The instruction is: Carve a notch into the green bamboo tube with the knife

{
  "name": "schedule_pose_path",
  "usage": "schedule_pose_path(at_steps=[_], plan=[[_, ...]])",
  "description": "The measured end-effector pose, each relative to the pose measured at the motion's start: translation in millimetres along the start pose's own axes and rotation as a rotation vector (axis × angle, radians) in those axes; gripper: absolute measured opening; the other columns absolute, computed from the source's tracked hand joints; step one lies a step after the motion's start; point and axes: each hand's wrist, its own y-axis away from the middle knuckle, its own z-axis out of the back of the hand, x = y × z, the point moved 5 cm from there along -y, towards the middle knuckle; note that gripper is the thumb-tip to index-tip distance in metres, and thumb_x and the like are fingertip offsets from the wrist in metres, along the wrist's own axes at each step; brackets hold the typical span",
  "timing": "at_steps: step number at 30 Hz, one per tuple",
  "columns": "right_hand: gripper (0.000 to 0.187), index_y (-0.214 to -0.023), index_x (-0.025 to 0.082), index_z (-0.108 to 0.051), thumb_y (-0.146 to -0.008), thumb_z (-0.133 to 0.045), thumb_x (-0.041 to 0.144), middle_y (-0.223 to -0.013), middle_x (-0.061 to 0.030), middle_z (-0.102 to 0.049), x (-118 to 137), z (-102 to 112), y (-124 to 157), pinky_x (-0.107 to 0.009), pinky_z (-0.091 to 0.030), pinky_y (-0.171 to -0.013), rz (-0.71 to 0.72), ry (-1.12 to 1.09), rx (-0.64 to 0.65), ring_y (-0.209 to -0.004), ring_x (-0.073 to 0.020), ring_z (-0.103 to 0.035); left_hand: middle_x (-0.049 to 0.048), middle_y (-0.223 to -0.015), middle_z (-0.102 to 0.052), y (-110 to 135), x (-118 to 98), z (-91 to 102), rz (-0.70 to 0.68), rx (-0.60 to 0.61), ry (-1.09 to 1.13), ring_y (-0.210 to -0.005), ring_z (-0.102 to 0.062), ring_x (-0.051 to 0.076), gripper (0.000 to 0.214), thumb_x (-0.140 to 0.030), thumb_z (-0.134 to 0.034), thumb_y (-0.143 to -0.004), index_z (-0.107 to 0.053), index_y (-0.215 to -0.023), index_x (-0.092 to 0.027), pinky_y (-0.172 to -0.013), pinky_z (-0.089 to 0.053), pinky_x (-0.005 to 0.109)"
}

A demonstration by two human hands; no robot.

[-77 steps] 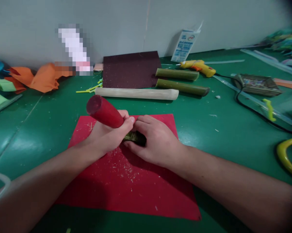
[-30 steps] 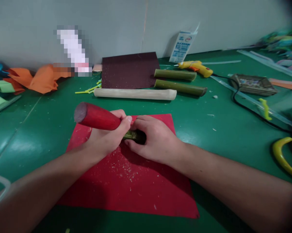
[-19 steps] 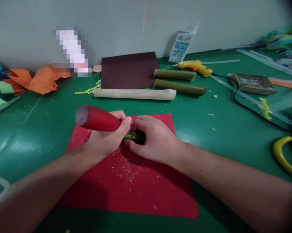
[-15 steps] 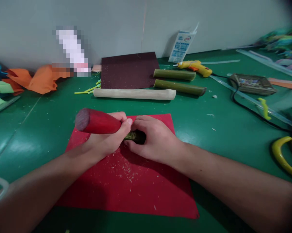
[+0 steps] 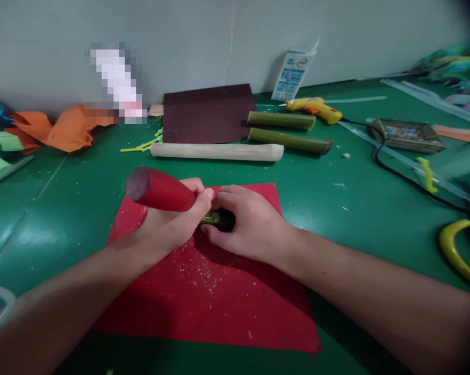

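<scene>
My left hand [image 5: 176,221] is closed around a thick red wooden handle [image 5: 162,190], whose blunt end points left and up toward me. The working end of that tool is hidden behind my fingers. Close beside it, my right hand [image 5: 250,221] grips a short green piece of bamboo [image 5: 219,219], its fingers over the far side and the thumb on the near side. Both hands rest over a red sheet [image 5: 235,323] on the green table. Pale shavings [image 5: 203,276] are scattered across the sheet in front of the bamboo.
Behind the sheet lie a pale stick [image 5: 217,152], two split bamboo pieces [image 5: 289,140] and a dark sheet [image 5: 207,114]. A yellow glue gun [image 5: 317,108] with a black cord sits back right. Yellow scissor-like handles [image 5: 456,250] lie at the right edge. Orange paper [image 5: 71,127] lies left.
The red handle's free end has tipped slightly up and to the right in my left hand. My right hand and the bamboo stay in nearly the same place.
</scene>
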Motion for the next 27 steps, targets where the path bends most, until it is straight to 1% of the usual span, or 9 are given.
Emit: schedule_pose_path(at_steps=[2,5,7,10,11,15,21,24,27], plan=[[0.011,-0.081,0.014,-0.065,-0.076,-0.063,0.023,-0.077,-0.0049,-0.063,0.8,-0.1,0.4,-0.029,-0.041,-0.068,0.015,-0.007,0.01,-0.075,-0.0165,-0.053,-0.0035,-0.055,-0.043,0.8,-3.4,0.5,-0.013,0.045,-0.017,-0.054,-0.04,0.01,0.033,-0.025,-0.052,-0.086,-0.043,-0.055,-0.019,-0.05,-0.036,0.022],[0.01,-0.079,0.015,-0.064,-0.077,-0.063,0.024,-0.075,-0.0037,-0.062,0.4,-0.3,0.9,-0.028,-0.04,-0.065,0.013,-0.017,0.018,-0.072,-0.015,-0.052,-0.0033,-0.051,-0.04,2.6,-6.4,0.3,-0.012,0.095,0.032,-0.051,-0.038,0.01,0.034,-0.024,-0.051,-0.083,-0.041,-0.051,-0.019,-0.047,-0.034,0.023],[0.01,-0.077,0.015,-0.062,-0.076,-0.063,0.025,-0.074,-0.003,-0.06,-0.2,-0.6,0.9,-0.027,-0.039,-0.064,0.011,-0.011,0.013,-0.07,-0.0145,-0.051,-0.0031,-0.051,-0.039,2.9,-5.8,2.1,-0.001,0.042,0.064,-0.05,-0.037,0.01,0.034,-0.024,-0.051,-0.083,-0.04,-0.05,-0.019,-0.047,-0.035,0.023],[0.01,-0.076,0.016,-0.06,-0.074,-0.064,0.025,-0.074,-0.003,-0.059,-0.8,-0.7,0.4,-0.027,-0.039,-0.064,0.005,0.015,-0.013,-0.071,-0.0148,-0.05,-0.0031,-0.053,-0.039,2.2,-1.6,5.4,0.019,-0.098,0.066,-0.053,-0.038,0.01,0.033,-0.024,-0.051,-0.084,-0.04,-0.053,-0.019,-0.051,-0.038,0.023],[0.01,-0.076,0.016,-0.06,-0.074,-0.063,0.025,-0.074,-0.0031,-0.059,-0.9,-0.9,0.2,-0.027,-0.039,-0.064,0.001,0.021,-0.015,-0.071,-0.0149,-0.05,-0.0032,-0.054,-0.04,1.8,0.0,4.5,0.024,-0.106,0.059,-0.053,-0.039,0.01,0.033,-0.025,-0.051,-0.085,-0.041,-0.054,-0.019,-0.051,-0.038,0.022],[0.01,-0.078,0.015,-0.062,-0.075,-0.063,0.025,-0.078,-0.0047,-0.062,0.3,-1.2,-0.1,-0.028,-0.041,-0.067,0.008,0.021,-0.004,-0.074,-0.0162,-0.053,-0.0036,-0.058,-0.044,0.2,2.3,-1.9,0.011,-0.024,0.022,-0.056,-0.042,0.01,0.032,-0.029,-0.053,-0.088,-0.044,-0.059,-0.019,-0.052,-0.038,0.022],[0.012,-0.082,0.015,-0.063,-0.075,-0.063,0.024,-0.079,-0.0049,-0.063,0.5,-0.5,1.1,-0.029,-0.041,-0.068,0.032,-0.001,-0.002,-0.075,-0.0164,-0.053,-0.003,-0.057,-0.043,2.7,-3.8,0.7,-0.027,0.027,-0.069,-0.055,-0.04,0.01,0.033,-0.027,-0.051,-0.087,-0.043,-0.056,-0.019,-0.052,-0.037,0.023],[0.01,-0.078,0.016,-0.062,-0.075,-0.064,0.025,-0.075,-0.0032,-0.061,-0.9,0.1,1.4,-0.027,-0.039,-0.065,0.024,-0.004,-0.006,-0.072,-0.015,-0.051,-0.0023,-0.053,-0.044,3.8,-5.8,1.0,-0.045,0.067,0.0,-0.053,-0.041,0.011,0.033,-0.027,-0.052,-0.083,-0.042,-0.052,-0.019,-0.05,-0.036,0.024],[0.01,-0.075,0.016,-0.06,-0.075,-0.064,0.025,-0.073,-0.0026,-0.058,-0.3,0.3,1.6,-0.027,-0.038,-0.063,0.031,0.025,-0.004,-0.07,-0.0145,-0.049,-0.0027,-0.049,-0.039,2.0,-4.7,4.1,-0.02,-0.023,0.093,-0.05,-0.036,0.01,0.035,-0.026,-0.052,-0.08,-0.039,-0.048,-0.019,-0.047,-0.035,0.024]])
